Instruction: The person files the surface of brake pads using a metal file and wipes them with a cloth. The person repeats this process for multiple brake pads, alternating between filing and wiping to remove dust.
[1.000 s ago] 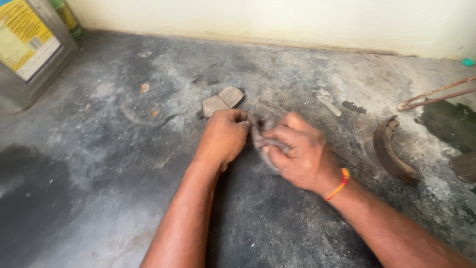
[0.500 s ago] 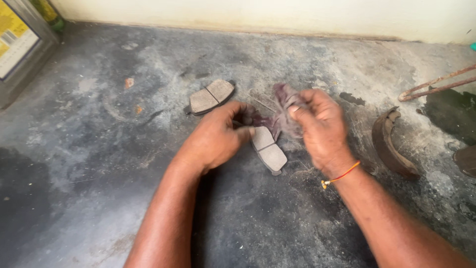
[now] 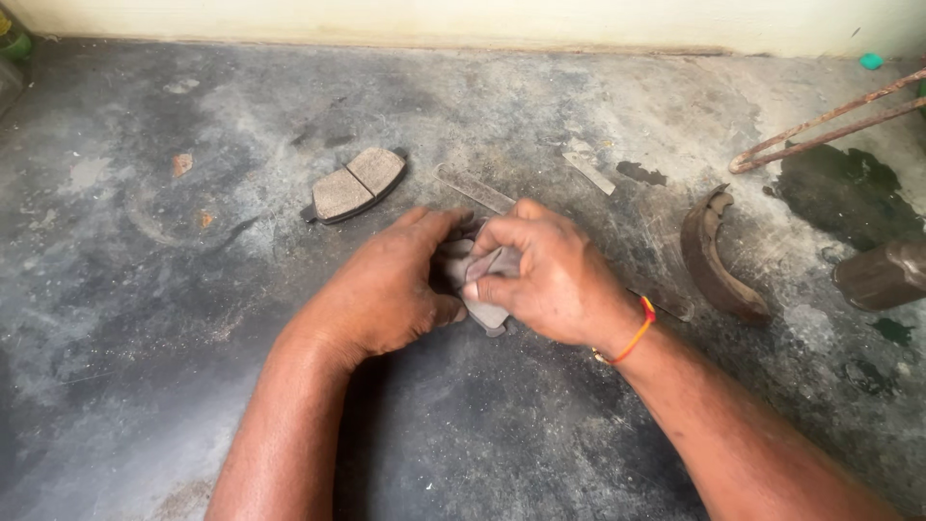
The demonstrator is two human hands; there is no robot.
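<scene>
In the head view, both hands meet over the grimy concrete floor [image 3: 193, 289], the left hand [image 3: 386, 289] steadying and the right hand [image 3: 545, 275] with fingers closed on a grey brake pad [image 3: 482, 309], which could slip from dusty fingers and strike the floor.

Stained grey concrete floor [image 3: 145, 318] meets a pale wall [image 3: 482, 19].

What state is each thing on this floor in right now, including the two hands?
Left hand: steadying the held brake pad.
Right hand: pinching a small abrasive sheet on it.
Held brake pad: mostly covered, one end showing.
Abrasive sheet: folded, pressed down.
Spare brake pad: flat, untouched.
Brake shoe: curved, rusty, lying apart.
Floor: dusty, stained.
</scene>
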